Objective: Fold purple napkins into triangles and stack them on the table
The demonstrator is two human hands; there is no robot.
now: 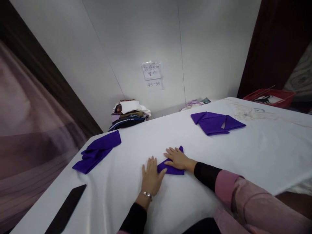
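Observation:
A small purple cloth (174, 170), folded into a roughly triangular shape, lies flat on the white-covered table in front of me. My right hand (177, 158) rests on top of it with the fingers stretched out, hiding its middle part. Just to the left, my left hand (151, 177) lies flat with fingers spread; its thumb reaches the cloth's left end. A bracelet circles my left wrist. Neither hand grips anything.
Purple folded cloths lie at the left (99, 149) and back right (214, 123). A dark flat strip (67, 209) sits at front left. Stacked clothes (129, 113) stand by the wall, under a paper sign (152, 71). A red basket (285, 99) is far right.

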